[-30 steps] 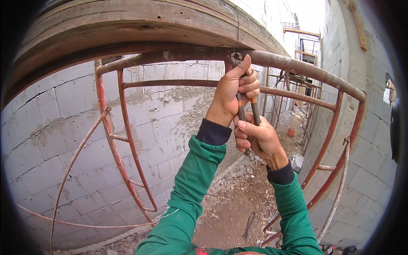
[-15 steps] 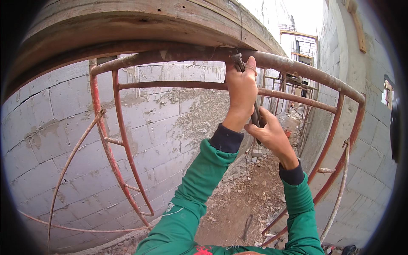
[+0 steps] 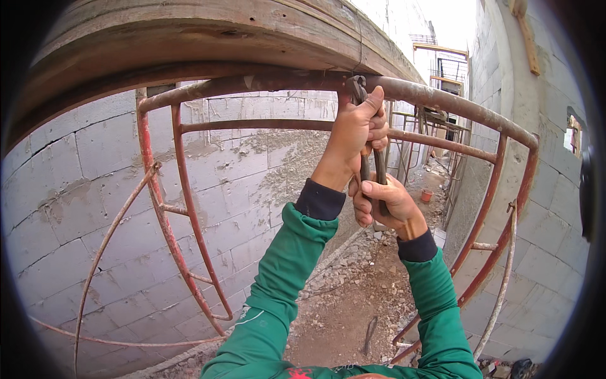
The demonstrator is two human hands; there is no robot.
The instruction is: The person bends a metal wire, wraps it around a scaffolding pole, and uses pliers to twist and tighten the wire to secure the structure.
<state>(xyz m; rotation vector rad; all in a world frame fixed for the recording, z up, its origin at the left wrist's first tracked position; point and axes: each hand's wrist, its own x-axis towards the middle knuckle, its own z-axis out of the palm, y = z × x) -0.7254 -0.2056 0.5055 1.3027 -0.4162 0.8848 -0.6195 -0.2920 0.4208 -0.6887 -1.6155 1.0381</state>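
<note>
With both hands I grip a pair of dark metal pincers [image 3: 381, 169], held upright against a rusty red scaffold frame's top tube [image 3: 435, 96]. My left hand [image 3: 358, 129] is closed around the upper part just below the jaws, thumb pointing up. Lower down, my right hand [image 3: 390, 197] wraps the handles, which show slightly apart. The pincers' head sits at the tube, just under a wooden beam [image 3: 189, 38]. A thin wire [image 3: 360, 39] runs down the beam's side to the tube near the jaws; whether the jaws bite it I cannot tell.
A grey block wall [image 3: 76, 208] stands at left, another block wall [image 3: 549, 221] at right. Thin brace rods [image 3: 104, 246] hang from the frame's sides. Far below lies a rubble-strewn dirt path [image 3: 334, 322], with an orange bucket [image 3: 427, 196] farther along.
The pincers have turned, so both handles now show. My right hand has shifted slightly left and down, its fingers curling round the handles. My left wrist has tilted, bringing its fingers into sight.
</note>
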